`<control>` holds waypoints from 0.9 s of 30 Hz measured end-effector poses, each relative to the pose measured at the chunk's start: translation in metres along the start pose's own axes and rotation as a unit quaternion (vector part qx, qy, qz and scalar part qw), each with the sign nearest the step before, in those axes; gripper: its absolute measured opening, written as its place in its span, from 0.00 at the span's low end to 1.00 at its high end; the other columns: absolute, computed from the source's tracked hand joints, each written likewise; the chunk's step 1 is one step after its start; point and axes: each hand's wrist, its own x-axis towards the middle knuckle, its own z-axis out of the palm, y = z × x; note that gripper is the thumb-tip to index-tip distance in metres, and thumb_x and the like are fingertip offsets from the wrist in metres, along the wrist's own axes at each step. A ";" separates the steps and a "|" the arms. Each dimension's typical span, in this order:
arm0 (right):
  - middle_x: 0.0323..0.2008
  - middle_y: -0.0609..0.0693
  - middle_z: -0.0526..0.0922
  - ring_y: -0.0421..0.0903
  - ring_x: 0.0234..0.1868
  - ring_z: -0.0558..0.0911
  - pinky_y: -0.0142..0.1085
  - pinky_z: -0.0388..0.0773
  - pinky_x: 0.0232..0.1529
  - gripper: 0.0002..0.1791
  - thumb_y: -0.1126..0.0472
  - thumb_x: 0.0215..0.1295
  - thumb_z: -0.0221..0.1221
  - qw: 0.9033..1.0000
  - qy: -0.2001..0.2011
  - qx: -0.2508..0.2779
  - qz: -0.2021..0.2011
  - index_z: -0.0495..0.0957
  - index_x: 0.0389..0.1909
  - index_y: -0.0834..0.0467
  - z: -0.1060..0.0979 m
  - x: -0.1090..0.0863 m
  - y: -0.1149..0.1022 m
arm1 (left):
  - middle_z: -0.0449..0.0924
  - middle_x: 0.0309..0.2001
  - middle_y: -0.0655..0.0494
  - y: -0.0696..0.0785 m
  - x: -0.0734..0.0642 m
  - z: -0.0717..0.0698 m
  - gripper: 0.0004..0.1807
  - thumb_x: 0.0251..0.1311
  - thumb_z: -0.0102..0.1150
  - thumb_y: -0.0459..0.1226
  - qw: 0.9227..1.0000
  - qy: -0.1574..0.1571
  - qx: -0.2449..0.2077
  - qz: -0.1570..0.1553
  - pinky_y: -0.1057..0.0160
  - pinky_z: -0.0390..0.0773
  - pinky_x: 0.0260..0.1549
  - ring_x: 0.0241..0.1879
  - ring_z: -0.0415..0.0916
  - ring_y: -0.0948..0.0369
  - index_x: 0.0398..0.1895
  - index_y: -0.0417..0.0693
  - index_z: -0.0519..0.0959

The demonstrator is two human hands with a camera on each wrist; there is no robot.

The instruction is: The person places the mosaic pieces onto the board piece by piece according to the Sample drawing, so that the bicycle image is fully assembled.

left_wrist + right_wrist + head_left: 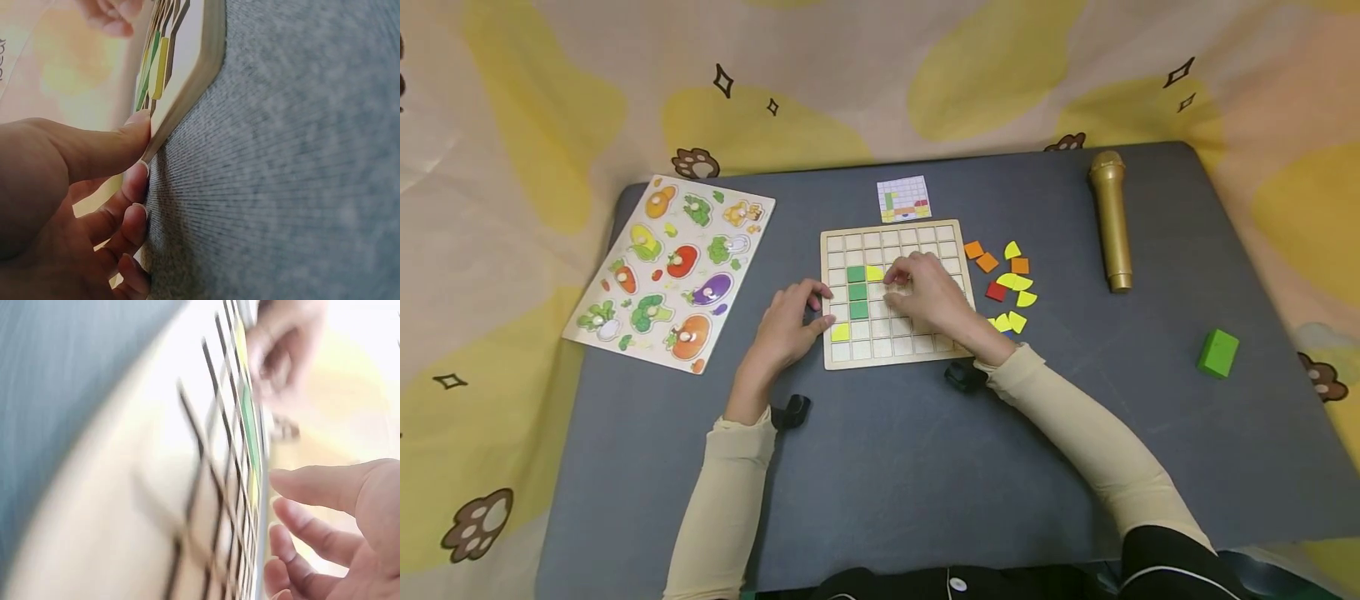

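A wooden grid board [880,347] lies mid-table. Three green squares [857,292] stand in one column in its cells, a yellow piece [874,273] sits beside the top one, and another yellow piece [840,332] lies at lower left. My left hand [784,325] touches the board's left edge; in the left wrist view the thumb [106,150] rests on the rim, with the other fingertips lower, by the table. My right hand [927,293] is over the board's middle, right of the upper yellow piece. The right wrist view shows its thumb and fingertips apart, nothing seen between them.
Loose orange squares [987,262], a red piece [996,292] and several yellow pieces [1026,298] lie right of the board. A pattern card [902,187] lies behind it. A vegetable puzzle [647,283] is at left; a gold microphone [1112,221] and green block [1218,353] at right.
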 end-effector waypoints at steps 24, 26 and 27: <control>0.36 0.55 0.77 0.52 0.36 0.74 0.40 0.69 0.35 0.12 0.60 0.69 0.70 0.991 -0.005 -0.058 0.123 0.86 0.49 0.62 -0.110 -0.048 0.101 | 0.71 0.47 0.47 0.000 -0.002 0.000 0.18 0.72 0.66 0.37 1.000 0.001 -0.005 0.007 0.45 0.60 0.54 0.57 0.63 0.47 0.60 0.48 0.74; 0.36 0.56 0.77 0.52 0.37 0.74 0.40 0.69 0.36 0.12 0.61 0.69 0.70 0.991 -0.008 -0.056 0.120 0.85 0.49 0.63 -0.108 -0.049 0.102 | 0.71 0.48 0.47 0.000 -0.002 0.000 0.18 0.72 0.66 0.37 1.000 0.000 -0.005 0.007 0.45 0.60 0.54 0.57 0.63 0.47 0.61 0.48 0.74; 0.37 0.57 0.77 0.53 0.38 0.74 0.40 0.69 0.37 0.12 0.61 0.69 0.70 0.991 -0.008 -0.054 0.120 0.85 0.48 0.63 -0.108 -0.049 0.102 | 0.71 0.48 0.47 0.000 -0.002 -0.001 0.18 0.72 0.66 0.37 1.000 0.000 -0.004 0.006 0.45 0.60 0.54 0.57 0.63 0.47 0.61 0.48 0.74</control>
